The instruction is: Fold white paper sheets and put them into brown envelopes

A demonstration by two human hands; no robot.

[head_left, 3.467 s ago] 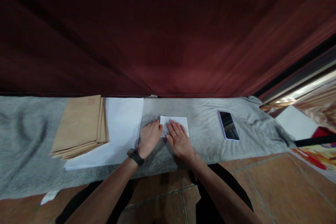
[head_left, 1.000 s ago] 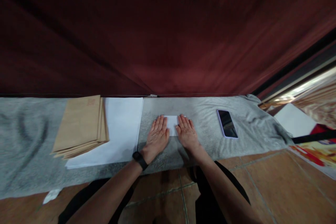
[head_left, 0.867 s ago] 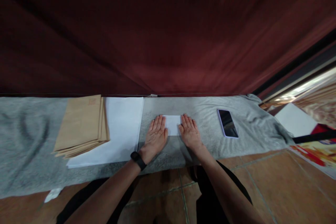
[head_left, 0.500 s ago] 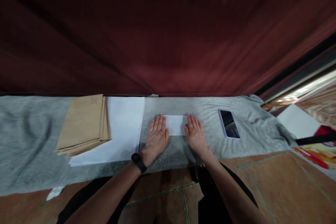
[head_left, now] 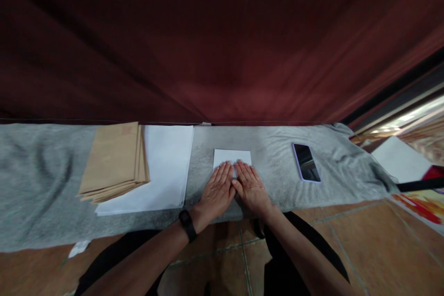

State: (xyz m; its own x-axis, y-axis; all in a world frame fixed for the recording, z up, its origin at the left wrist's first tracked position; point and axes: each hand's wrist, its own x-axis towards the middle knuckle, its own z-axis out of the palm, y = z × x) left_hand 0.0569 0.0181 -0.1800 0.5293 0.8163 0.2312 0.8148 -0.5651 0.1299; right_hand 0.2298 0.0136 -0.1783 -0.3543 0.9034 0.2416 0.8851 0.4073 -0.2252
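A small folded-looking white paper (head_left: 231,154) lies on the grey cloth in front of me. Flat on its near part rests my left hand (head_left: 218,188), fingers stretched out and pointing away from me. My right hand (head_left: 252,189) lies just beside it, also flat, its fingers extended over the paper's near right part. The two thumbs meet or nearly meet. Both palms face down and grasp nothing; they cover the paper's near edge. A dark band is on my left wrist.
To the left, a stack of brown envelopes (head_left: 113,159) lies partly over large white sheets (head_left: 166,171). A phone (head_left: 306,163) in a purple case is on the right. Grey cloth (head_left: 270,162) covers the narrow surface, with a dark red panel (head_left: 222,55) rising behind it.
My hands have slid inward from the paper's two sides and slightly toward me. They now lie side by side on its near part, leaving its far edge uncovered.
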